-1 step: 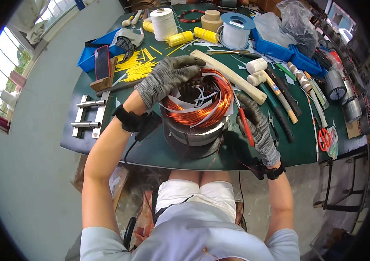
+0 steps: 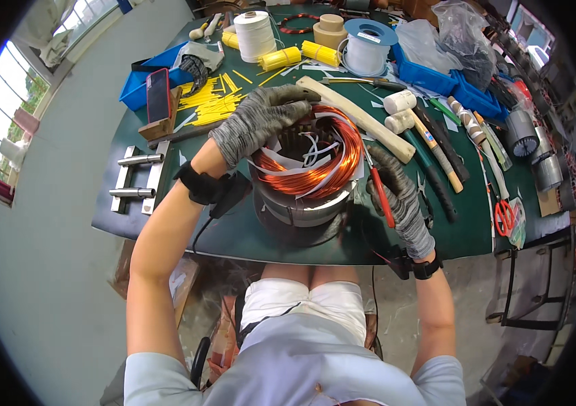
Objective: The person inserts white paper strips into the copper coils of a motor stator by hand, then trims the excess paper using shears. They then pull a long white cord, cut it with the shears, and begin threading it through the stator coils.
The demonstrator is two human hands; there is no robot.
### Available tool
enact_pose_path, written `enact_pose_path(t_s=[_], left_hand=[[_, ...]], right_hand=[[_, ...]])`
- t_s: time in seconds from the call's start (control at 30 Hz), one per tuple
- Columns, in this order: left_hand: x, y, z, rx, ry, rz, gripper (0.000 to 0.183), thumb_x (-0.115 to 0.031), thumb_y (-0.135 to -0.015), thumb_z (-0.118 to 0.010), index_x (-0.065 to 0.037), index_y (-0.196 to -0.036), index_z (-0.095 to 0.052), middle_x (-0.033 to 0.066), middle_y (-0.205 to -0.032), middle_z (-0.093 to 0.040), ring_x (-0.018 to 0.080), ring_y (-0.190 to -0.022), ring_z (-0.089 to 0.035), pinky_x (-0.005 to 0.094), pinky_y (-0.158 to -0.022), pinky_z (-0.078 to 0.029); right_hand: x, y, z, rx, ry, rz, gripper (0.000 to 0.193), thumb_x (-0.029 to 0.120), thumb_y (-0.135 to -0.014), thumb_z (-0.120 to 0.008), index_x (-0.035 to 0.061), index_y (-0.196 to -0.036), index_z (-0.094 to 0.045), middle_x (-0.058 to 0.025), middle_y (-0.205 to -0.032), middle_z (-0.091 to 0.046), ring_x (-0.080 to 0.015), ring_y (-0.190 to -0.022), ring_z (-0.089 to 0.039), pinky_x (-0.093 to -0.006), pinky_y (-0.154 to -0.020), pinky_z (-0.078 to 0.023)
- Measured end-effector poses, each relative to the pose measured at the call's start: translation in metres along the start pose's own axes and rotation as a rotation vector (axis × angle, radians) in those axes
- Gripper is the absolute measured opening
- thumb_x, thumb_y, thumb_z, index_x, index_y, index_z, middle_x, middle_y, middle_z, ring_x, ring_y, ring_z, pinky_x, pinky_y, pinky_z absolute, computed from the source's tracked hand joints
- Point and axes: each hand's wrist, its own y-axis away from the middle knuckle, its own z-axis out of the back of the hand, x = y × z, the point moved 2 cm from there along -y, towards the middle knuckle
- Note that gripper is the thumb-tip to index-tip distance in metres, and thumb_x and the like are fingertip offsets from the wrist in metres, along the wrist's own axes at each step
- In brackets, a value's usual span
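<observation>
One blue bin (image 2: 134,96) lies at ten o'clock of the copper coil (image 2: 347,162), a crumpled grey bag (image 2: 205,57) at its right end. Also at ten, the left hand (image 2: 257,122) touches the coil, fingers half bent; whether it grips cannot be told. The coil tops a metal cylinder (image 2: 308,215) on the tabletop (image 2: 230,238). At four o'clock, the right hand (image 2: 402,199) is curled around a red-handled tool (image 2: 381,196). Two blue bins (image 2: 430,80) stand at two o'clock, the left one holding a clear plastic bag (image 2: 420,46).

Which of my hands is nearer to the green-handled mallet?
Right: your right hand is just left of the green-handled mallet; your left hand is farther left, at the copper-wire coil.
</observation>
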Motion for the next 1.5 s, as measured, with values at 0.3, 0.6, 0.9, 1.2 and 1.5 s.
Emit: enact_pose_path(t_s=[0.3,0.6,0.9,1.2,1.5], left_hand=[[0.004,-0.003,0.004,0.066,0.008,-0.124,0.031,-0.02,-0.09,-0.052,-0.002,-0.114,-0.056,0.0047,-0.099,-0.061,0.0087,-0.091,-0.055,0.0233,-0.084,-0.044],[0.009,-0.015,0.007,0.143,-0.101,-0.3,0.034,-0.02,-0.09,-0.053,-0.004,-0.119,-0.053,0.0046,-0.104,-0.06,0.0091,-0.094,-0.054,0.0244,-0.085,-0.044],[-0.01,-0.032,0.002,0.343,-0.208,-0.366,0.049,-0.022,-0.089,-0.053,-0.01,-0.133,-0.037,0.0099,-0.104,-0.06,0.0168,-0.092,-0.059,0.0284,-0.076,-0.05],[-0.062,0.064,-0.103,-0.341,-0.963,-0.327,0.039,-0.022,-0.072,-0.059,-0.003,-0.105,-0.053,0.019,-0.095,-0.055,0.0343,-0.086,-0.053,0.0435,-0.079,-0.042],[-0.03,0.057,-0.141,-0.792,-1.041,-0.331,0.034,-0.023,-0.075,-0.051,-0.007,-0.104,-0.055,0.0136,-0.095,-0.051,0.028,-0.087,-0.051,0.0452,-0.079,-0.038]], right_hand=[[0.017,-0.009,0.01,0.029,0.132,0.0,0.043,0.01,-0.085,-0.059,0.0006,-0.125,-0.047,-0.0087,-0.117,-0.055,-0.0133,-0.1,-0.053,-0.0267,-0.088,-0.044],[0.051,-0.043,0.035,0.172,0.782,0.26,0.041,0.015,-0.078,-0.065,0.0083,-0.118,-0.056,-0.013,-0.102,-0.063,-0.0198,-0.092,-0.061,-0.0291,-0.082,-0.046],[0.045,0.001,0.02,-0.03,0.675,0.253,0.042,0.012,-0.075,-0.06,0.0058,-0.116,-0.055,-0.0156,-0.104,-0.062,-0.0297,-0.09,-0.06,-0.0347,-0.082,-0.046],[0.029,0.042,-0.027,-0.327,0.651,0.213,0.047,0.022,-0.077,-0.06,0.0074,-0.121,-0.053,-0.0132,-0.085,-0.059,-0.0235,-0.067,-0.053,-0.0326,-0.065,-0.046],[0.052,0.033,-0.012,-0.12,0.679,0.181,0.046,0.017,-0.077,-0.062,0.007,-0.12,-0.054,-0.0138,-0.082,-0.062,-0.0208,-0.061,-0.053,-0.0306,-0.062,-0.046]])
